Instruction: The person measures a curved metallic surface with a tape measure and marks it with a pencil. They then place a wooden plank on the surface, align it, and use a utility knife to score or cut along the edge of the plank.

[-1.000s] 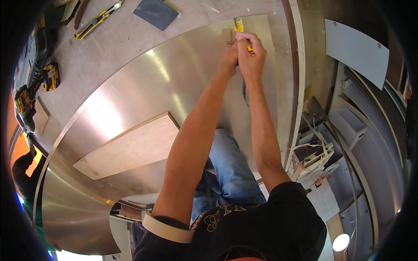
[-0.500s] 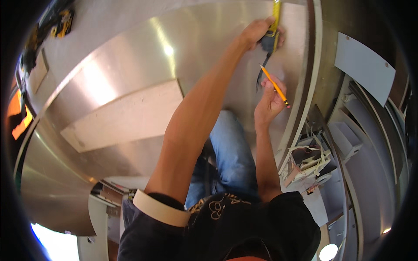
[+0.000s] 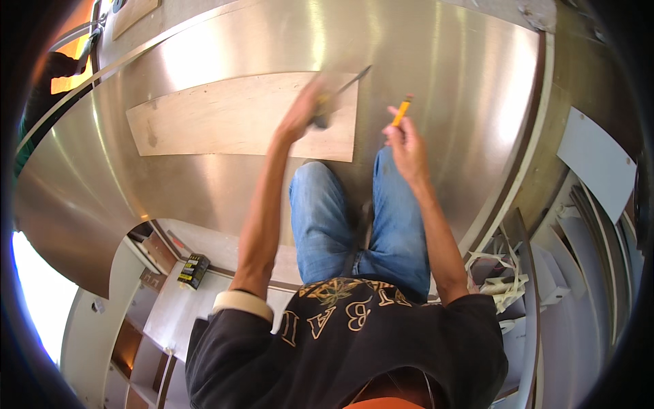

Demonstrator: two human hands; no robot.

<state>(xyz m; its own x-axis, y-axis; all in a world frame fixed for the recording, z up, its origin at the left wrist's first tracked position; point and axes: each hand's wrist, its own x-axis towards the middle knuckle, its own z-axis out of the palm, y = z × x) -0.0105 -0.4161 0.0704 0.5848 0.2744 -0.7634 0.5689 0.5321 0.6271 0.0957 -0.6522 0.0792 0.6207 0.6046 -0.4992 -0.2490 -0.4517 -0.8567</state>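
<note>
Head view: both forearms reach forward from the black sleeves, well apart at the wrists, with the jeans knees (image 3: 316, 194) showing between them. Left hand (image 3: 300, 112) is out over the wooden board (image 3: 231, 112), wrist angled to the right, motion-blurred; fingers look wrapped around the tape measure (image 3: 320, 121), exact finger placement too smeared to tell. Tape measure sits at the right side of that hand, above the board toward its right end, its dark strap (image 3: 353, 81) sticking out up and to the right. Can't tell whether it touches the board. Right hand (image 3: 409, 148) is right of the board, apart from it, in front of the right knee, palm turned inward; fingers pinch the yellow pencil (image 3: 402, 112), which stands out past the fingertips, reddish end tilted up and slightly right, other end hidden in the hand. Pencil and tape measure well apart. Board lies flat on the brushed metal sheet (image 3: 470, 88), long side running left to right. Cream ring (image 3: 243, 302) around the left arm at the sleeve edge, small black box (image 3: 193, 270) left of it
</note>
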